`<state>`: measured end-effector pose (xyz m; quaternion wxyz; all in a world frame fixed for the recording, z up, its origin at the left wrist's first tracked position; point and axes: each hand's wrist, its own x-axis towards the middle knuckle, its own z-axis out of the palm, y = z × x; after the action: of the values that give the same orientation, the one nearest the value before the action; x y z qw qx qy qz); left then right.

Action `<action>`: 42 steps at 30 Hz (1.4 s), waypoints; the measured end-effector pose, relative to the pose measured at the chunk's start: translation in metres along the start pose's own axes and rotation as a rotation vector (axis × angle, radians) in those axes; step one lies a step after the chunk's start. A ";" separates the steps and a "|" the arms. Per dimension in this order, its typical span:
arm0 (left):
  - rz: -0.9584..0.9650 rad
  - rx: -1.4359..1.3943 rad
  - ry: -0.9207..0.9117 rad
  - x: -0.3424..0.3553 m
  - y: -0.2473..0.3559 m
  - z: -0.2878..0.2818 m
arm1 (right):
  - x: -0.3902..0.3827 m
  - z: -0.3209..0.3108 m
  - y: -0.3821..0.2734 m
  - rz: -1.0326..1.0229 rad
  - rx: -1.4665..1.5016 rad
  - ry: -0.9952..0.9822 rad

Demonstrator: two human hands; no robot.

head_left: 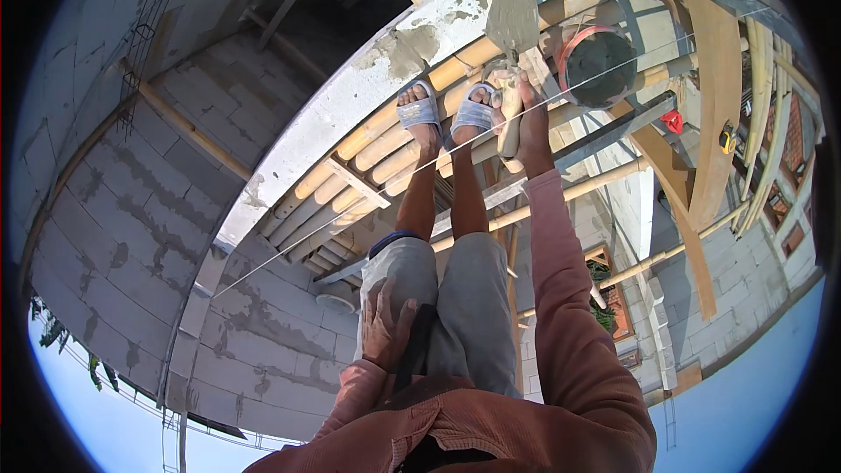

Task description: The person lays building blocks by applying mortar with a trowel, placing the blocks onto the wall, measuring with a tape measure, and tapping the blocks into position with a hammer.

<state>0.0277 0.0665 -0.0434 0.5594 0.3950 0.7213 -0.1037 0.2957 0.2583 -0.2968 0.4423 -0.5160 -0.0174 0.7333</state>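
My right hand (533, 131) is closed around the pale handle of a trowel (509, 142). Its blade points away from me over the top of a light block wall (350, 79) and looks coated in grey mortar. Wet mortar (403, 51) is smeared along that wall top, left of the blade. My left hand (385, 324) lies on my left thigh, fingers apart, holding nothing. Just right of the trowel stands a bucket (561, 60) with a reddish rim and dark grey contents.
I stand in sandals on bamboo poles (385, 166) beside the wall. A taut string (350, 208) crosses in front of my legs. Boards (714, 105) lie at right, with a yellow tape measure (727, 137) and a red item (672, 121). Left of the wall is a drop.
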 end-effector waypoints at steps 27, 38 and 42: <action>-0.102 -0.166 0.118 0.004 -0.021 0.006 | 0.030 -0.005 -0.019 0.124 -0.365 0.217; -0.121 -0.204 0.079 0.003 -0.013 0.007 | -0.047 -0.010 -0.046 -0.236 -1.345 0.049; -0.117 -0.246 0.095 0.004 -0.012 0.009 | -0.094 -0.007 -0.169 0.026 -1.316 0.319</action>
<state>0.0257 0.0547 -0.0533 0.5620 0.2849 0.7760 -0.0282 0.4152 0.2948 -0.1489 0.0244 -0.7798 -0.3887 0.4901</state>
